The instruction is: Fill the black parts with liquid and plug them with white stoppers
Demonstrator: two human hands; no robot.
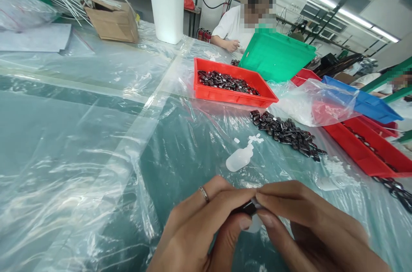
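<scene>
In the head view, my left hand (206, 216), with a ring on one finger, pinches a small glossy black part (247, 208) between thumb and fingers. My right hand (309, 216) meets it from the other side, its thumb and fingertips closed on a small whitish piece (257, 204) against the part's end. Fingers cover much of both. Beneath the hands, a translucent white object (254, 224) shows in part. Just beyond them lies a small white plastic bottle (238, 158) on its side, with several white pellet-like pieces (255, 138) by its mouth.
A pile of black parts (288, 132) lies ahead right, beside a red tray (234, 98) of similar parts. Further off stand a green bin (278, 55), red trays (370, 152), a white jug (166, 6) and a cardboard box (112, 23). A person in white (233, 25) sits opposite.
</scene>
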